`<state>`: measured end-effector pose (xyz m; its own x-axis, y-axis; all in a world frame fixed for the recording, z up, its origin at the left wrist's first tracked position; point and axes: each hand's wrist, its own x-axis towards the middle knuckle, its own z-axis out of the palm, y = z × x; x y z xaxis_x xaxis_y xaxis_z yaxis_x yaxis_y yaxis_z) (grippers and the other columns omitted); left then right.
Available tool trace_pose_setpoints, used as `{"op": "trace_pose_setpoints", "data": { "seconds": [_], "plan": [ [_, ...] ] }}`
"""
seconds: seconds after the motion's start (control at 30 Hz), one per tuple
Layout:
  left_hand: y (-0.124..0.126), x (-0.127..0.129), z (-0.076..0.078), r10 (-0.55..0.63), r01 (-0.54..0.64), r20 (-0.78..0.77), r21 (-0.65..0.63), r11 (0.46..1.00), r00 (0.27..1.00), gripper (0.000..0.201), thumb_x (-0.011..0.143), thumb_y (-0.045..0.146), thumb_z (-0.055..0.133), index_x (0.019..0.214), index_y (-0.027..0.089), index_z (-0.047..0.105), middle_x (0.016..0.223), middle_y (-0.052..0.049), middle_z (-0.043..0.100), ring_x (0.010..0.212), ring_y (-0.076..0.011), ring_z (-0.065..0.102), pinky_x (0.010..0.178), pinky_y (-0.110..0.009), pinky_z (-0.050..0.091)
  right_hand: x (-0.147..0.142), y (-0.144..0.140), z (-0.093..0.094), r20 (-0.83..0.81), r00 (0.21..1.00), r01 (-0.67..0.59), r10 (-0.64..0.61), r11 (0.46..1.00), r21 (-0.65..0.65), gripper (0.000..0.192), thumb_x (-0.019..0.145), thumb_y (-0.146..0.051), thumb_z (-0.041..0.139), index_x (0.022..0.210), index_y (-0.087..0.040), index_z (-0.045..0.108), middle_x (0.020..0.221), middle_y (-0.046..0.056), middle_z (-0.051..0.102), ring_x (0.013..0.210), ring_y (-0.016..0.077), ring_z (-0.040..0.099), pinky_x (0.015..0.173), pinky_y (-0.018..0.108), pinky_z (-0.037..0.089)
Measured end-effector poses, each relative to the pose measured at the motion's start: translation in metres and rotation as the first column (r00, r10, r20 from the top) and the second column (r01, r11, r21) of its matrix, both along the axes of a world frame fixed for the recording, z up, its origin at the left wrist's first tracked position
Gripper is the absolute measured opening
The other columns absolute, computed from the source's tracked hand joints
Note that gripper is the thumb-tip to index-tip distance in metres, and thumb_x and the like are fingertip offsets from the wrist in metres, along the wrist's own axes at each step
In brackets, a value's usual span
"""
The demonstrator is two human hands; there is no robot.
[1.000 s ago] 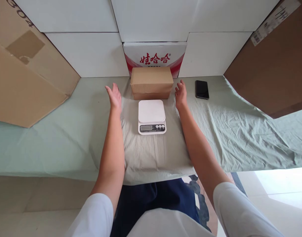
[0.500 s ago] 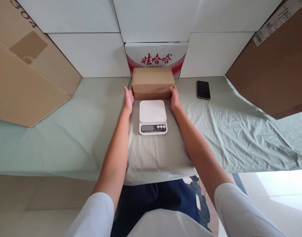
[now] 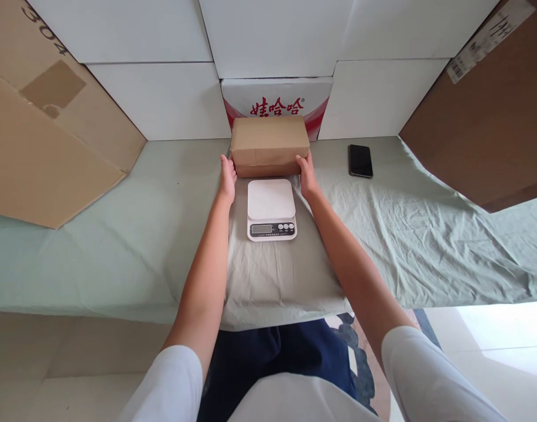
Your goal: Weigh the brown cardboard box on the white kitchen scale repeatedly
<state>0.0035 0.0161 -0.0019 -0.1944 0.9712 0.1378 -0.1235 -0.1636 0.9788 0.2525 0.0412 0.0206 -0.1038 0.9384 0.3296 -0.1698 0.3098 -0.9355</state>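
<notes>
A brown cardboard box [image 3: 270,140] is held between my two hands, just behind the scale. My left hand [image 3: 228,177] presses against its left end, thumb up and fingertips partly hidden by the box. Around the right end, my right hand [image 3: 307,174] grips with its thumb on the front face; its other fingers are mostly hidden. Right in front of the box lies a white kitchen scale [image 3: 272,202] with a bare platform, its display and buttons facing me. Whether the box's underside touches the cloth is hard to see.
A black phone [image 3: 360,161] lies to the right on the green cloth [image 3: 132,252]. Behind the held box stands a white and red carton [image 3: 272,92] against white panels [image 3: 154,97]. Large cardboard boxes flank the table at left [image 3: 57,146] and right [image 3: 483,129].
The cardboard box has shifted slightly left and appears a little raised and tilted, with both hands still on it. My right hand has moved slightly left. The scale and phone stay put.
</notes>
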Motion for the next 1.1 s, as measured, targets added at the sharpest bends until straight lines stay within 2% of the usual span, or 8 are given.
{"op": "trace_pose_setpoints", "data": {
  "seconds": [0.13, 0.27, 0.4, 0.5, 0.67, 0.87, 0.97, 1.1],
  "plan": [
    [-0.021, 0.001, 0.025, -0.016, 0.019, -0.033, 0.111, 0.994, 0.999, 0.110, 0.070, 0.106, 0.026, 0.150, 0.038, 0.057, 0.168, -0.006, 0.050, 0.164, -0.0298, 0.032, 0.136, -0.050, 0.020, 0.005, -0.007, 0.024, -0.020, 1.000, -0.004, 0.005, 0.997, 0.076, 0.067, 0.081, -0.064, 0.058, 0.140, -0.034, 0.050, 0.152, 0.000, 0.059, 0.154, 0.0267, 0.043, 0.137, 0.048, 0.029],
    [-0.079, 0.011, 0.042, 0.008, 0.004, -0.087, 0.145, 0.989, 0.996, 0.100, 0.076, 0.102, 0.028, 0.148, 0.040, 0.059, 0.168, -0.001, 0.050, 0.165, -0.0291, 0.032, 0.137, -0.047, 0.021, 0.026, -0.041, 0.034, 0.049, 0.998, -0.052, 0.044, 0.986, 0.156, 0.072, 0.081, -0.068, 0.062, 0.145, -0.039, 0.046, 0.157, -0.002, 0.054, 0.157, 0.0290, 0.039, 0.138, 0.050, 0.027],
    [-0.141, 0.025, 0.036, -0.005, 0.020, -0.128, 0.120, 0.993, 0.992, 0.100, 0.081, 0.098, 0.029, 0.154, 0.034, 0.054, 0.171, -0.005, 0.046, 0.165, -0.0313, 0.031, 0.136, -0.046, 0.024, 0.042, -0.096, 0.018, 0.066, 0.996, -0.068, 0.063, 0.995, 0.069, 0.069, 0.083, -0.063, 0.064, 0.147, -0.043, 0.046, 0.158, -0.004, 0.053, 0.157, 0.0292, 0.039, 0.139, 0.052, 0.025],
    [-0.165, 0.033, 0.026, 0.006, 0.011, -0.132, 0.127, 0.992, 0.991, 0.097, 0.084, 0.096, 0.028, 0.155, 0.034, 0.052, 0.174, -0.004, 0.040, 0.166, -0.0297, 0.029, 0.135, -0.043, 0.026, 0.045, -0.125, 0.002, 0.036, 0.998, -0.051, 0.052, 0.998, -0.028, 0.066, 0.085, -0.059, 0.061, 0.147, -0.043, 0.047, 0.157, -0.003, 0.053, 0.153, 0.0293, 0.044, 0.135, 0.053, 0.032],
    [-0.172, 0.037, 0.014, 0.024, -0.012, -0.100, 0.119, 0.993, 0.995, 0.094, 0.087, 0.093, 0.027, 0.156, 0.034, 0.051, 0.174, -0.004, 0.041, 0.165, -0.0294, 0.032, 0.132, -0.042, 0.032, 0.043, -0.133, -0.007, 0.022, 0.999, -0.029, 0.030, 0.999, -0.042, 0.067, 0.083, -0.058, 0.062, 0.146, -0.041, 0.047, 0.156, -0.001, 0.054, 0.152, 0.0298, 0.044, 0.135, 0.054, 0.032],
    [-0.174, 0.040, 0.013, 0.011, 0.003, -0.095, 0.141, 0.990, 0.995, 0.092, 0.088, 0.092, 0.027, 0.157, 0.035, 0.051, 0.173, -0.004, 0.042, 0.165, -0.0298, 0.030, 0.134, -0.043, 0.030, 0.042, -0.134, -0.005, 0.019, 0.999, -0.039, 0.040, 0.998, -0.044, 0.069, 0.084, -0.057, 0.061, 0.149, -0.042, 0.045, 0.160, -0.002, 0.052, 0.153, 0.0297, 0.044, 0.135, 0.055, 0.033],
    [-0.172, 0.034, 0.013, 0.032, -0.020, -0.081, 0.143, 0.990, 0.996, 0.092, 0.089, 0.091, 0.028, 0.158, 0.036, 0.048, 0.175, -0.003, 0.038, 0.166, -0.0285, 0.027, 0.136, -0.044, 0.026, 0.045, -0.134, -0.005, 0.022, 1.000, -0.020, 0.021, 0.999, -0.045, 0.073, 0.084, -0.061, 0.060, 0.153, -0.044, 0.041, 0.169, -0.005, 0.043, 0.162, 0.0295, 0.034, 0.138, 0.058, 0.026],
    [-0.166, 0.015, 0.013, 0.147, -0.139, -0.044, 0.144, 0.980, 0.988, 0.094, 0.087, 0.093, 0.028, 0.162, 0.038, 0.042, 0.180, 0.002, 0.026, 0.169, -0.0231, 0.018, 0.138, -0.042, 0.018, 0.056, -0.130, 0.001, -0.053, 0.995, 0.085, -0.090, 0.993, -0.076, 0.082, 0.083, -0.068, 0.060, 0.157, -0.046, 0.033, 0.175, -0.006, 0.034, 0.169, 0.0284, 0.024, 0.139, 0.062, 0.019]
  ]
}}
